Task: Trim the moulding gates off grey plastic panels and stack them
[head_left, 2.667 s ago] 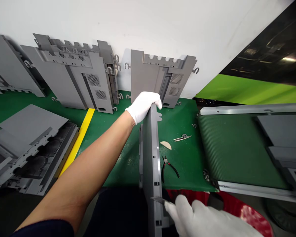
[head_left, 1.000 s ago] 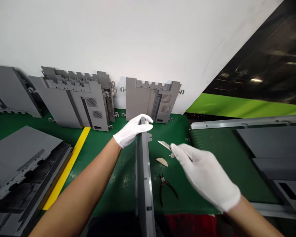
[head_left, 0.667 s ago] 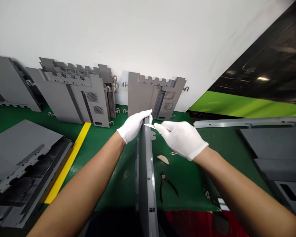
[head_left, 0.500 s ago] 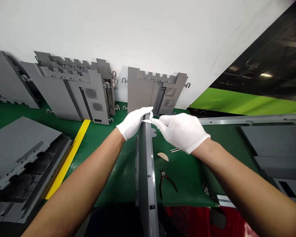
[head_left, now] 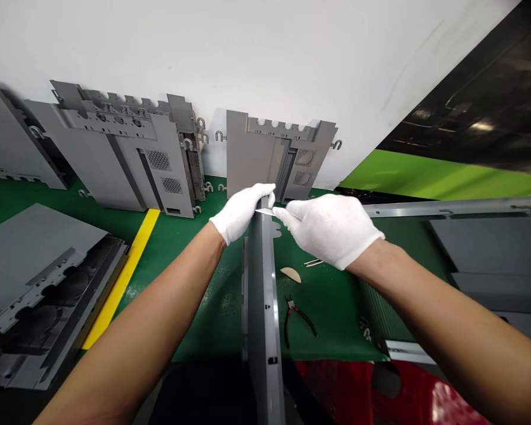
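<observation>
A grey sheet-metal panel (head_left: 269, 283) stands on edge, running from my body to the far end. My left hand (head_left: 242, 211), in a white glove, is closed around its far top end. My right hand (head_left: 334, 230), gloved too, is closed on a thin, pointed, pale blade (head_left: 264, 211) that lies across the panel's rim close to my left fingers. Its handle is hidden in the glove. Right of the panel, red-and-black cutting pliers (head_left: 291, 304) lie with their handles spread on the green surface. Beyond them is a beige half-moon piece (head_left: 291, 274).
Grey panels with hooks, one (head_left: 252, 153) straight ahead and a stack (head_left: 115, 153) to its left, lean on the white wall (head_left: 265, 53). Another grey assembly (head_left: 44, 236) lies left of a yellow stripe (head_left: 124, 277). Thin pale sticks (head_left: 314, 262) and a red object (head_left: 336, 389) are at right.
The view has shifted slightly, so most things sit a little higher in the picture. Both hands keep their holds, and the blade stays at the panel's far end.
</observation>
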Motion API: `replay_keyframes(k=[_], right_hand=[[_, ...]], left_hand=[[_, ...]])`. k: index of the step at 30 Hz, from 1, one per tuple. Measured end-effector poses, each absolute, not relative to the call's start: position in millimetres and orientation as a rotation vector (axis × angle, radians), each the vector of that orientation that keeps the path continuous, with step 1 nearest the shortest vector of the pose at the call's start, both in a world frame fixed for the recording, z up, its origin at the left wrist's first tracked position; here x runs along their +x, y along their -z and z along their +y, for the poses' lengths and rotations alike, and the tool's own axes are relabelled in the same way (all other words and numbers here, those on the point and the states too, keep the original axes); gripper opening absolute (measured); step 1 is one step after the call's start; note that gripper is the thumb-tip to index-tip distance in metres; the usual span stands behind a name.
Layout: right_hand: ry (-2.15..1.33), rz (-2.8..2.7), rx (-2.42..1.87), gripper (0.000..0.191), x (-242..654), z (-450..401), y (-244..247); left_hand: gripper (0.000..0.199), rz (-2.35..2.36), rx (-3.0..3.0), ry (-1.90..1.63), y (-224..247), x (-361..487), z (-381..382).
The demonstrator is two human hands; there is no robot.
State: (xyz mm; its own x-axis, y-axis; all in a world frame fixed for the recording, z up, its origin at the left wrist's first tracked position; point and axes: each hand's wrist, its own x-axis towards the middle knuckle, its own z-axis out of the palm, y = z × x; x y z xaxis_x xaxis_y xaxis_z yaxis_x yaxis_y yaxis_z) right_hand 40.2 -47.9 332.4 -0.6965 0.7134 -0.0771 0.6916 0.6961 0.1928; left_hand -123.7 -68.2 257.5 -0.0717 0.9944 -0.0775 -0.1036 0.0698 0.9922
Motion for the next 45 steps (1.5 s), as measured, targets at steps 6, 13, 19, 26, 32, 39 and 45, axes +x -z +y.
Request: replay_keyframes(k=[6,13,19,26,32,39,45], right_hand=[[-0.227,2.763,1.151,0.067,42,-47,-331],[-0.278,2.759,1.144,0.071,43,-52,-332],[-0.296,2.734,1.145,0.073,45,-56,-331],[-0.335,2.744,1.124,0.072,48,-56,-331],[-0.285,2.764,1.114,0.07,51,-55,-331],[-0.132,2.834,1.089,0.063,53,-48,-332],[0.929,2.988,1.325,0.055,74,-45,-336]], left_hand=[[0.041,1.214,1.02,-1.26,-257,-123,-66],[0.039,1.183,0.975,-1.27,-259,-123,-68],[0.036,1.161,0.946,-1.258,-264,-123,-71],[0.036,1.14,0.913,-1.244,-261,-124,-68],[0.037,1.142,0.935,-1.243,-257,-124,-66],[0.04,1.215,1.046,-1.249,-256,-125,-65],[0.036,1.204,1.175,-1.264,-257,-129,-73]])
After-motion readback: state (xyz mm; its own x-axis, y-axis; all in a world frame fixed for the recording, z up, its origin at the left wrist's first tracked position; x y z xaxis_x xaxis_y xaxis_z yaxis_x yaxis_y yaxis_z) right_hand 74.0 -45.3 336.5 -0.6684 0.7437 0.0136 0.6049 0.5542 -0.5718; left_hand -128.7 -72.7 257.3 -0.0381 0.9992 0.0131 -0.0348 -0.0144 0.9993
